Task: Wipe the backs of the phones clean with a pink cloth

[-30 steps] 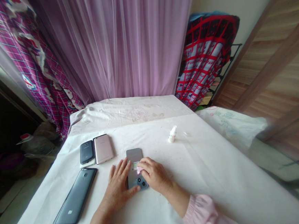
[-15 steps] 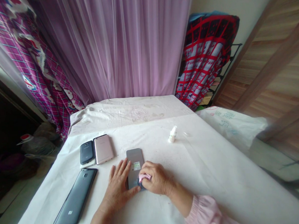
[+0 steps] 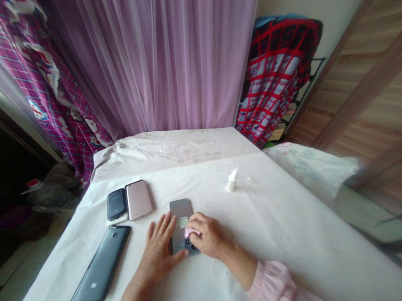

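Observation:
A grey phone [image 3: 179,213] lies face down in the middle of the white-covered table [image 3: 283,227], camera end towards me. My left hand [image 3: 159,255] rests flat on the cloth against the phone's left edge, fingers spread, thumb at its near end. My right hand [image 3: 209,237] pinches a small pink cloth [image 3: 191,232] and presses it onto the phone's back just above the camera lenses.
Left of the grey phone lie a rose-gold phone [image 3: 139,199], a small dark phone [image 3: 116,204] and a long dark phone [image 3: 101,264]. A small white dropper bottle [image 3: 231,180] stands far right of the hands. Purple curtain [image 3: 159,56] hangs behind; a red checked blanket [image 3: 275,75] hangs right.
My right hand with the pink cloth slid down the phone's back towards me, then moved slightly back up. The left hand has stayed in place.

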A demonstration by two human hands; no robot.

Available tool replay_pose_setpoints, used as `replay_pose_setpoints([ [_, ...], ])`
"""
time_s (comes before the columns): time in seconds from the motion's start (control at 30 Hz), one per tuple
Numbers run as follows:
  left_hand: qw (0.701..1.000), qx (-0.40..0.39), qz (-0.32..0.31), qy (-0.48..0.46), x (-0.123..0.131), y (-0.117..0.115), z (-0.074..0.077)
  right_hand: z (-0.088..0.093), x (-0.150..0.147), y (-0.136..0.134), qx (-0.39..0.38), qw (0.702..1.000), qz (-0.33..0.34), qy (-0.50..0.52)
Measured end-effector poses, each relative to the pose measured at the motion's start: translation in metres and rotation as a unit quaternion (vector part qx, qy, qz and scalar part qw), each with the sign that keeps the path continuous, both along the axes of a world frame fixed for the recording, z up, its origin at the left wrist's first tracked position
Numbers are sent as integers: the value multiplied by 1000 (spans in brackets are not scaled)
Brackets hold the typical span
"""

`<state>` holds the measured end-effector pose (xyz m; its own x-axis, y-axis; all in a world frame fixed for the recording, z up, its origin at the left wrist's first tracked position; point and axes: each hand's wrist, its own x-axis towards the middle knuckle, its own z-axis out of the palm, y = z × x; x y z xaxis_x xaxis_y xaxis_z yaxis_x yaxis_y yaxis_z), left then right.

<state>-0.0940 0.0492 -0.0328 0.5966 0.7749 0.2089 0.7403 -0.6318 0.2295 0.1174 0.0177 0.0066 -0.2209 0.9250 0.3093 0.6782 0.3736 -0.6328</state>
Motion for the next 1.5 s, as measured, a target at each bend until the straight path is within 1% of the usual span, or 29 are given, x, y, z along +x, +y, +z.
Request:
replay_pose_setpoints([
  [0.23, 1000, -16, 5, 1, 1, -1, 3, 2, -1, 3, -2, 1000, -11, -5],
  [0.47, 1000, -14, 6, 0, 2, -1, 5, 4, 0, -1, 1, 1000, 28, 5],
  [0.67, 1000, -28, 9, 10, 3, -2, 8, 5, 2, -3, 1, 999, 45, 22],
  [0.83, 999, -33, 10, 8, 3, -2, 9, 2, 1, -3, -1, 1000, 29, -1],
  [1.03, 999, -50, 11, 10, 3, -2, 12, 3, -2, 2, -4, 1000, -9, -28],
  [1.37, 999, -32, 8, -2, 2, -2, 8, -8, -2, 18, 6, 999, -43, -26],
  [1.5, 999, -41, 12, 3, 3, -2, 10, -9, -2, 23, 13, 998, -55, -24],
])
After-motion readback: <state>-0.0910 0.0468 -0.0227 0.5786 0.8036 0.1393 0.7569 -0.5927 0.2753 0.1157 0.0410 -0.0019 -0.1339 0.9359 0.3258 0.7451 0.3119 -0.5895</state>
